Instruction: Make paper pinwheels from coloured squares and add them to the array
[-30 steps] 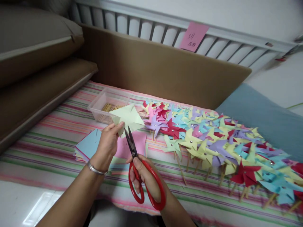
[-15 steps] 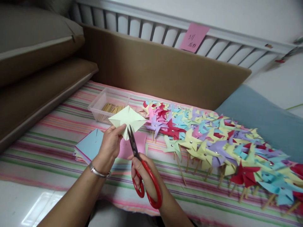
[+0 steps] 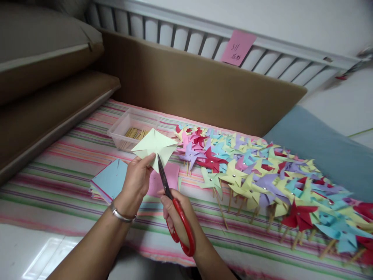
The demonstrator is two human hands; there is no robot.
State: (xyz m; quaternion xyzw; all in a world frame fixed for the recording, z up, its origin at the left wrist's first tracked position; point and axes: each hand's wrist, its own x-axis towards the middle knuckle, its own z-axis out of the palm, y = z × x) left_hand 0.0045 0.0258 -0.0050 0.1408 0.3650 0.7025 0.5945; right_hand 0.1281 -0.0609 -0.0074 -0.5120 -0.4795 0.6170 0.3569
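My left hand (image 3: 138,173) pinches a pale green paper square (image 3: 154,142) by its near side, with slits running in from its corners. In my right hand (image 3: 176,210) is a pair of scissors (image 3: 164,179) with red handles and dark blades. The blades are nearly together, their tip at the paper beside my left fingertips. Below the hands lies a pink paper sheet (image 3: 165,179). Left of my left hand is a stack of coloured paper squares (image 3: 109,179), light blue on top.
A clear plastic box (image 3: 118,134) holds thin wooden sticks (image 3: 136,133). Many finished paper pinwheels (image 3: 269,186) on sticks spread across the right of the striped cloth (image 3: 67,171). Behind stands a brown padded panel (image 3: 198,85); folded brown cushions (image 3: 52,93) are at left.
The scissor blades have come closer together on the paper's near corner. The paper has shifted and tilted slightly to the left.
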